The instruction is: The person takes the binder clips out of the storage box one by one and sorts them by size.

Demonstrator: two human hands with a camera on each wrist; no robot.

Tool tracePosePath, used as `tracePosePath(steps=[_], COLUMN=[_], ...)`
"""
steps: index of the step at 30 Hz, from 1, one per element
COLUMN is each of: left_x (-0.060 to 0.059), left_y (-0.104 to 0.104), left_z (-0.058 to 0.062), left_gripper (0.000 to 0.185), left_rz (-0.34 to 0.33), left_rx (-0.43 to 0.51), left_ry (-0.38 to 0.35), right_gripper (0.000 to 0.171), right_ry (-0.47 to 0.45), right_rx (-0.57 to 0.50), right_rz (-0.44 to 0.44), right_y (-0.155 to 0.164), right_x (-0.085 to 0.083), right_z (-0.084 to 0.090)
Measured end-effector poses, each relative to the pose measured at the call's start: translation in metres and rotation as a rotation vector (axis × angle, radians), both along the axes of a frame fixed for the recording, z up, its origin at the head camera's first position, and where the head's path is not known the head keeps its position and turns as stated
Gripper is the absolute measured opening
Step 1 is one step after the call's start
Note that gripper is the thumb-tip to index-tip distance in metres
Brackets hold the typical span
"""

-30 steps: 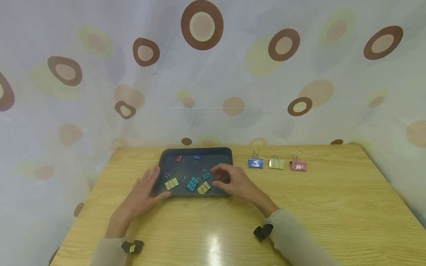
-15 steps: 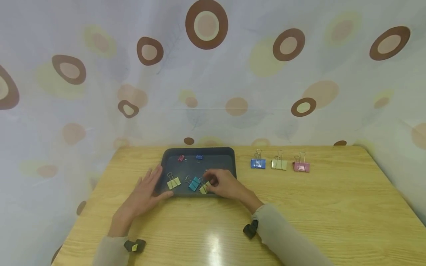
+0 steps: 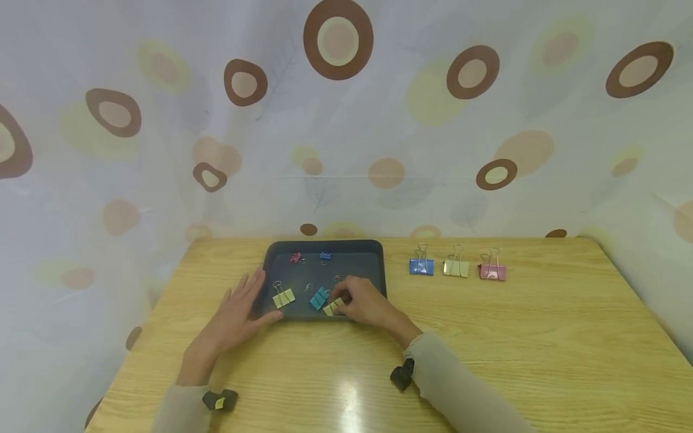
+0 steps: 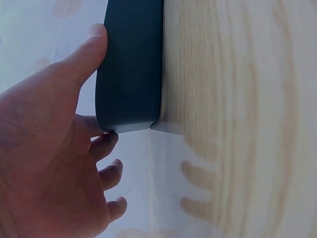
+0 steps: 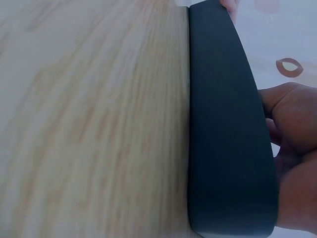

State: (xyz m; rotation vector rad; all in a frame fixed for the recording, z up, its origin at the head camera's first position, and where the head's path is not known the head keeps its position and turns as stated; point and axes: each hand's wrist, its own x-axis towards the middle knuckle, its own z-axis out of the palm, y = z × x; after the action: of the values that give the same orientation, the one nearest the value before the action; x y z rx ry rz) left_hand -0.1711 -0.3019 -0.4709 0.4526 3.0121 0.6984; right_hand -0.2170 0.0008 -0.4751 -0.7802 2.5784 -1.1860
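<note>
**In the tray, a yellow clip under my fingertips**

At the near edge of the dark tray [image 3: 379, 258], my right hand [image 3: 364, 304] has its fingers curled down over a yellow binder clip [image 3: 331, 308], pinching it where it lies on the tray floor close to the front rim. That clip sits just beside a teal clip [image 3: 319, 298], so I come at it from the right side, where my fingers have room without knocking its neighbour. From my right wrist I can see only the tray's outer wall [image 5: 228, 134] and my knuckles [image 5: 292, 148] behind it; the pinch itself is hidden there, and I judge it from the head view.

My left hand [image 3: 234, 316] lies flat and relaxed, grasping nothing. Its fingers are spread against the tray's left front corner, thumb along the near wall [image 4: 130, 69], the rest resting on the tabletop [image 3: 541, 337]. Held so, it braces the tray so it will not slide while the other hand works inside it.

Another yellow clip [image 3: 283, 297] lies further left in the tray, and two small ones, a red clip [image 3: 295, 257] and a blue clip [image 3: 325, 255], rest near the far wall. To the right of the tray, well apart from it, three bigger clips stand in a row on the tabletop: a large blue clip [image 3: 421, 265], a large yellow clip [image 3: 456, 267] and a large pink clip [image 3: 492, 270], one of each colour, handles up.
</note>
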Motion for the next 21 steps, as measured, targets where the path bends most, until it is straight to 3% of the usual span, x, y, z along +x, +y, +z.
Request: tracePosePath(steps=[10,21], left_x=[-0.001,-0.001], left_y=[0.004,0.006], left_z=[-0.001,0.003], left_gripper=[0.101,0.100], left_rz=[-0.006,-0.015], left_rx=[0.002,-0.004], left_ry=[-0.002,-0.006], right_gripper=[0.013,0.016], right_ry=[-0.070,-0.121], right_rx=[-0.034,-0.246], right_rz=[0.008,0.060], right_y=[0.014,0.033], right_x=[-0.010,-0.008], right_z=[0.009,0.012])
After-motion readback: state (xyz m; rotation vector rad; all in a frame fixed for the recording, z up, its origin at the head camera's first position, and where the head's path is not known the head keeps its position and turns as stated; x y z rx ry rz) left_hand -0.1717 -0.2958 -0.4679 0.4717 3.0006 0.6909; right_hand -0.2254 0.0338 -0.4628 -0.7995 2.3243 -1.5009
